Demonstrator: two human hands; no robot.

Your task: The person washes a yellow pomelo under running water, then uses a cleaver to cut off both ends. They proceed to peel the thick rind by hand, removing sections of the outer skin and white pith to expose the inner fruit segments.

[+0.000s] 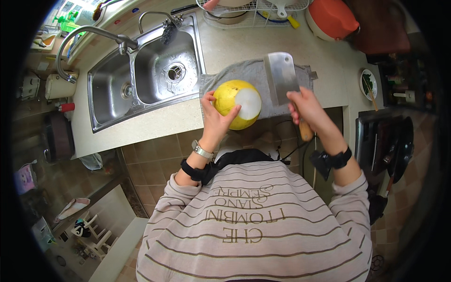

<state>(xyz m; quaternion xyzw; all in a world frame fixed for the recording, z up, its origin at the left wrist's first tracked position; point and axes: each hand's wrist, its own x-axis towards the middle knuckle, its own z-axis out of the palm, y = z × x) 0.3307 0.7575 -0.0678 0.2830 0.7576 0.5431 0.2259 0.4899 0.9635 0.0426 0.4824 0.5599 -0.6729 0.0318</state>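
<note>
My left hand (219, 114) grips a large yellow pomelo-like fruit (229, 95) from its left side, thumb across the front. A round white cut face shows on the fruit's right side, turned upward. In my right hand (306, 105) is a cleaver (283, 75) with a wooden handle; its wide steel blade points away from me, to the right of the fruit and apart from it. A grey cloth (252, 74) lies on the counter beneath the blade and behind the fruit. Whether the fruit rests on the cloth or is held at the counter's edge, I cannot tell.
A double steel sink (201, 67) with two taps is at the left. A wire rack (255, 21) with pots stands at the back, beside a red and white container (331, 21). On the right are a bowl of greens with chopsticks (367, 83) and a stove (366, 141).
</note>
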